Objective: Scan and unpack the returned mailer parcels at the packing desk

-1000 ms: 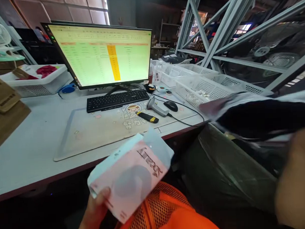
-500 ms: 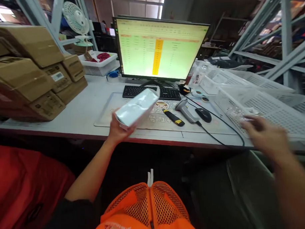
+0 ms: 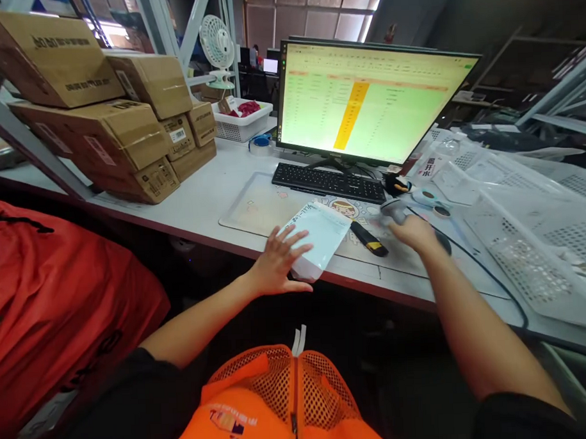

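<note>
My left hand [image 3: 279, 263] lies with fingers spread on a white wrapped package [image 3: 323, 244] that rests flat at the front edge of the grey desk [image 3: 200, 197]. My right hand [image 3: 413, 231] is curled over the grey barcode scanner [image 3: 393, 209], whose cable runs off to the right. A black and yellow utility knife [image 3: 368, 238] lies between the two hands. Behind them stand a black keyboard [image 3: 330, 182] and a monitor [image 3: 373, 101] with a green spreadsheet.
Stacked cardboard boxes [image 3: 101, 117] fill the left of the desk. White perforated baskets [image 3: 528, 218] cover the right side. A small fan [image 3: 217, 46] and a basket with red items [image 3: 245, 122] stand at the back. Red fabric [image 3: 50, 285] is at my left.
My left hand has lowered the package from the air onto the desk edge. My right hand has moved left from the baskets to the scanner. The view has swung left.
</note>
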Motion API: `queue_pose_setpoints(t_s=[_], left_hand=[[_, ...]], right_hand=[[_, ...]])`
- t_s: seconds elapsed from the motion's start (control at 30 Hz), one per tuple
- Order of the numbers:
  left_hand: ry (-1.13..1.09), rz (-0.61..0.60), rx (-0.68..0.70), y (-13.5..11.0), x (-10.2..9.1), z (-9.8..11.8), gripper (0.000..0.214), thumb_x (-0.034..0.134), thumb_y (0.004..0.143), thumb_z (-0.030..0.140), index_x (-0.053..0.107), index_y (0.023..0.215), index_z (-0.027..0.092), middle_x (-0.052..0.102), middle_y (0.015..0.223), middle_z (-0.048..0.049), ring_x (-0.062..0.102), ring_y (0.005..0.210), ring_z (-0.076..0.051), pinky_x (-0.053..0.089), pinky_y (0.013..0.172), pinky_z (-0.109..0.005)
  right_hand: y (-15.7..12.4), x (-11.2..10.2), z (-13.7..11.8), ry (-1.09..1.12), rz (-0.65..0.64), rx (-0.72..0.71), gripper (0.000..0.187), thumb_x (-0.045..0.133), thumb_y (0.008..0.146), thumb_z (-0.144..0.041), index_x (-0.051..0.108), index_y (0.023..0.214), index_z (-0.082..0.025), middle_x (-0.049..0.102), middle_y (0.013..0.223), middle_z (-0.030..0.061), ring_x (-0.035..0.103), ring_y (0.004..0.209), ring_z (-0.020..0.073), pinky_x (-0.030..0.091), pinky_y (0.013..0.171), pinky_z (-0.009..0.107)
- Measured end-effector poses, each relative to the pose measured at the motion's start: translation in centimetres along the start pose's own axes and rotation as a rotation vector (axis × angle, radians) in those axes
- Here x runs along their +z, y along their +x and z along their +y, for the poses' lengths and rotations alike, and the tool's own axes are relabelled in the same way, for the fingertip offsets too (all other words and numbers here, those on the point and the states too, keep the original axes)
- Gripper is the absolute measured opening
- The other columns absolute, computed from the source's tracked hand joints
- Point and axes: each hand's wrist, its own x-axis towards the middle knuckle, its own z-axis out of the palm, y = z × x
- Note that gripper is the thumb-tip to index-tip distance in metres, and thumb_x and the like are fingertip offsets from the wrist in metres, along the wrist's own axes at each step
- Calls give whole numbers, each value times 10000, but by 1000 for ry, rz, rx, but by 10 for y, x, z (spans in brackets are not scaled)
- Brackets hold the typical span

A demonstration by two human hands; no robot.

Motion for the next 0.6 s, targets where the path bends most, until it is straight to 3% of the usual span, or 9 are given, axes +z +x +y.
queue_pose_setpoints(t_s=[0.07, 0.13, 0.27, 0.37, 0.5, 0.6], left_hand=[[-3, 101, -93, -10, -8, -14, 1020, 773, 803, 728, 352, 1578, 215, 415, 1623, -225, 240, 1604, -407, 148, 1311, -626], [-19, 114, -179, -18, -12, -24, 1044, 789, 804, 705, 306, 1593, 221, 369, 1649, -237, 235, 1605, -413, 220, 1292, -628], [-73, 46, -195, -26, -3, -26, 1094, 840, 758, 686, 298, 1601, 247, 313, 1680, -243, 219, 1607, -434, 269, 1270, -643], [-69, 24, -111, -27, 9, -20, 1098, 869, 706, 701, 375, 1573, 244, 313, 1677, -242, 187, 1609, -455, 258, 1268, -661], [-9, 21, -128, -28, 22, -12, 970, 890, 737, 615, 475, 1530, 241, 345, 1665, -226, 173, 1607, -466, 263, 1256, -679], [55, 85, -161, -29, 31, -5, 856, 865, 790, 564, 492, 1491, 244, 370, 1646, -220, 166, 1609, -467, 281, 1244, -693]], right_hand=[[-6, -30, 9, 109, -99, -82, 376, 658, 968, -466, 714, 1122, -127, 710, 845, 131, 714, 751, 257, 554, 605, 345], [-14, -62, 15, 151, -218, -221, 457, 693, 934, -622, 740, 1023, -177, 665, 752, 86, 634, 609, 181, 450, 492, 294], [-32, -105, -2, 65, -340, -436, 736, 621, 829, -836, 781, 1026, -145, 664, 785, 67, 606, 639, 109, 363, 527, 282], [-37, -112, -37, -7, -333, -492, 750, 541, 906, -787, 779, 1059, -93, 683, 838, 76, 627, 715, 95, 369, 594, 292], [-28, -104, -80, 0, -359, -561, 528, 722, 890, -663, 774, 1057, -165, 638, 760, 40, 590, 633, 111, 412, 550, 249], [-24, -98, -95, 46, -397, -569, 420, 771, 858, -591, 753, 1025, -206, 562, 675, 10, 537, 555, 123, 419, 482, 248]])
